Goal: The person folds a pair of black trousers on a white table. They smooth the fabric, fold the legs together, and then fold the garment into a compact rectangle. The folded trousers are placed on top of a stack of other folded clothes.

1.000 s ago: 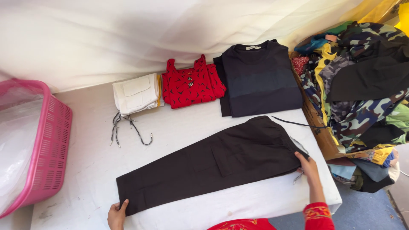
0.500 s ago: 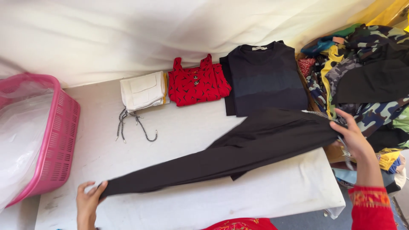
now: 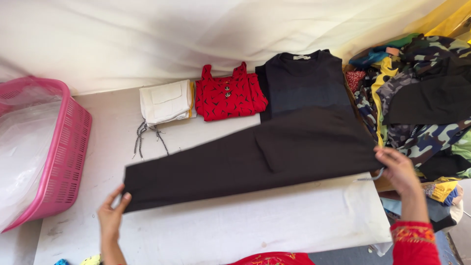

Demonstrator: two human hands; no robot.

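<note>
Flattened since half a second ago, the long black folded trousers [image 3: 255, 157] are now stretched across the white-covered table [image 3: 255, 225], overlapping the dark folded sweater [image 3: 304, 83]. Their hem is pinched by the left hand [image 3: 112, 216], the waist end gripped by the right hand [image 3: 400, 169], whose fingertips are hidden. Beyond lie a red buttoned top [image 3: 229, 93] and a pink plastic basket [image 3: 64, 157], cut off at the edge

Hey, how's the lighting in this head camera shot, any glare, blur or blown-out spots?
Head view: soft, even daylight with faint shadows; the white backdrop sheet looks nearly blown out; the black trousers lose fold detail in darkness; the left hand and right hand are fairly sharp.
</note>
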